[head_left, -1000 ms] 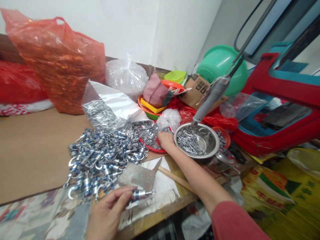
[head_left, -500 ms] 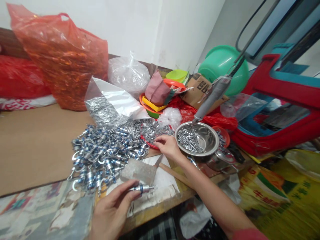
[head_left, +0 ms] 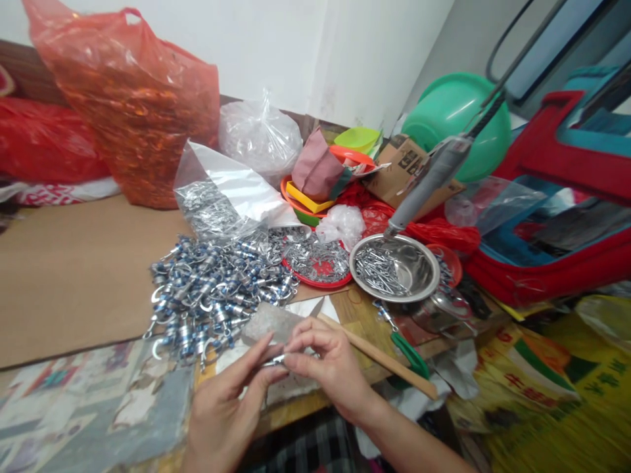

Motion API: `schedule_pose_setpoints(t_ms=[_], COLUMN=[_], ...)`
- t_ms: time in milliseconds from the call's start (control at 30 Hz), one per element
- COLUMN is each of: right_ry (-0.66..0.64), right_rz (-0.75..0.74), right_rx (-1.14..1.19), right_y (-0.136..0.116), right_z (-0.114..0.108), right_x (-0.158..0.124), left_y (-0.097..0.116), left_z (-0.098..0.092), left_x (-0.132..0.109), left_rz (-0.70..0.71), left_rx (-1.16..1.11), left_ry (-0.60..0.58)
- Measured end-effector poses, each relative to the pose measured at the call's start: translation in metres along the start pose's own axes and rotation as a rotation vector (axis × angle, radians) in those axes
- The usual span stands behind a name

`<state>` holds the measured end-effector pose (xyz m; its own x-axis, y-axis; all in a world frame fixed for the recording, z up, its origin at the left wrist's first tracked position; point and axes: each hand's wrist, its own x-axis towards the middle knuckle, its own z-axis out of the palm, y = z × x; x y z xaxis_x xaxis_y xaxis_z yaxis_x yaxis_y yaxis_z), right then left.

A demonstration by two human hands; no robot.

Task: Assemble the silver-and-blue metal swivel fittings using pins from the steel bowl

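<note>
My left hand (head_left: 227,401) pinches a small silver-and-blue metal fitting (head_left: 274,360) between thumb and fingers, just above the table's front edge. At the fitting's right end, my right hand (head_left: 328,364) has its thumb and fingertips pressed together, and the two hands almost meet. Fingers cover most of the fitting; any small part in the right fingertips is hidden. Right behind the hands lies a grey metal block (head_left: 269,320). A wooden handle (head_left: 384,358) with a pointed metal head slants beside my right hand. To the left spreads a pile of similar blue-banded hook fittings (head_left: 211,282).
Small metal pieces fill a red plate (head_left: 323,284). Beside it, a steel bowl (head_left: 394,299) holds metal pins. A grey tool (head_left: 428,184) hangs above that bowl. Green-handled pliers (head_left: 411,355) lie at the right edge. Plastic bags (head_left: 142,125) line the wall.
My right hand has come back from the red plate to the fitting in my left hand. The view has shifted slightly, and the wooden handle and green handles now show.
</note>
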<state>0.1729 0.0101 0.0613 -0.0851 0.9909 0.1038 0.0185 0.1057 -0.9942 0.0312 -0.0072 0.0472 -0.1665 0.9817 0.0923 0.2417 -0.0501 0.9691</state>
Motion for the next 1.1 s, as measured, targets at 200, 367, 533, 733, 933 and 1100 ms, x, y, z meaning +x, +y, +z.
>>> schedule_pose_setpoints(t_ms=[200, 367, 533, 733, 933, 1100], right_ry=[-0.053, -0.186, -0.185, -0.038, -0.193, 0.112], right_rz=[-0.264, -0.9, -1.029, -0.76, -0.368, -0.068], right_rx=[-0.214, -0.703, -0.781, -0.56, -0.513, -1.141], right_y=[0.003, 0.006, 0.006, 0.02, 0.015, 0.018], right_z=[-0.006, -0.019, -0.025, -0.009, -0.018, -0.062], right_x=[-0.01, -0.014, -0.007, -0.012, 0.003, 0.086], left_y=[0.003, 0.007, 0.009, 0.002, -0.003, -0.006], left_z=[-0.007, -0.009, -0.01, -0.01, 0.003, 0.011], left_x=[0.002, 0.006, 0.01, 0.007, 0.002, 0.006], left_rz=[-0.096, -0.245, -0.169, -0.273, -0.414, -0.433], left_rx=[-0.04, -0.189, -0.122, -0.215, -0.411, -0.457], left_ry=[-0.149, -0.171, -0.181, -0.209, -0.126, -0.127])
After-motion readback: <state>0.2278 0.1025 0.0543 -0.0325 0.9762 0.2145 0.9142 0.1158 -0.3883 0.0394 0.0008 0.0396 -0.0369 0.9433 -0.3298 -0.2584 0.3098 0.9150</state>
